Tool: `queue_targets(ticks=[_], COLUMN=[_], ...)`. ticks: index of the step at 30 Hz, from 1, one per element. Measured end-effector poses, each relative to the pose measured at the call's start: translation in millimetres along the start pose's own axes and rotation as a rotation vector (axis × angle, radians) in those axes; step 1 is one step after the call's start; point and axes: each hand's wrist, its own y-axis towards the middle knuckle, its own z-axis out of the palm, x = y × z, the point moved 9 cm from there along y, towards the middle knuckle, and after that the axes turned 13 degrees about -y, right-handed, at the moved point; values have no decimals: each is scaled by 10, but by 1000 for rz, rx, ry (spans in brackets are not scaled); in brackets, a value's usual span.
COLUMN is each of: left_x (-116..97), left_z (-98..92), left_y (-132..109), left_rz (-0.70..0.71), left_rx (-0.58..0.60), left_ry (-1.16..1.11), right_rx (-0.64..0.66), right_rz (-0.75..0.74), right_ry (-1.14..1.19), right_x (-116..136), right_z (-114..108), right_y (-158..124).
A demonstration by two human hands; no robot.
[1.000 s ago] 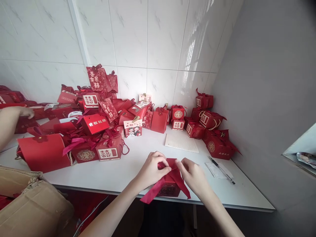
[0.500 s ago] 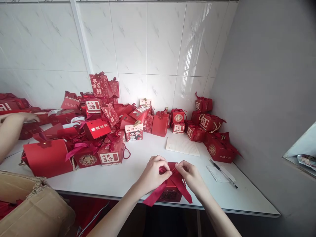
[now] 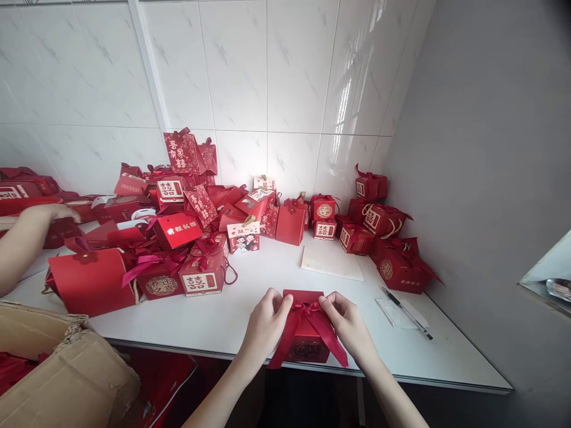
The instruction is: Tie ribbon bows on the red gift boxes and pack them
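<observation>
A small red gift box [image 3: 307, 352] with dark embossed lettering stands at the table's front edge. A dark red ribbon [image 3: 323, 333] is tied in a bow on its top, with two long tails hanging down the front. My left hand [image 3: 266, 321] pinches the bow's left loop between thumb and fingers. On the other side, my right hand [image 3: 350, 324] is closed on the right loop. Most of each loop is hidden behind my fingers.
Many red gift boxes [image 3: 206, 276] crowd the left and back of the white table [image 3: 250, 279]. Lined paper [image 3: 332, 263] and a pen [image 3: 407, 313] lie right. A cardboard box [image 3: 66, 374] stands at lower left. Another person's hand [image 3: 49, 215] reaches among the boxes.
My left hand has shifted left and its curled fingers have come off the bow's middle, so the knot now shows. The left ribbon tail hangs straighter. The other person's hand has moved right.
</observation>
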Motion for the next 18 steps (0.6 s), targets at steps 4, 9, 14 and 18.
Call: queue_targets(ticks=[4, 9, 14, 18], left_x=[-24, 0, 23, 105], left_z=[40, 36, 18, 35], left_y=[34, 42, -12, -3], left_rz=[74, 118, 122, 64], left_rx=[3, -54, -97, -126], left_ry=[-26, -32, -66, -215], right_rx=[-14, -40, -38, -3], right_rz=[16, 23, 65, 146], right_ry=[66, 162, 259, 364], right_x=[-56, -109, -199, -277], right_z=[17, 21, 34, 119], right_y=[-31, -53, -107, -137])
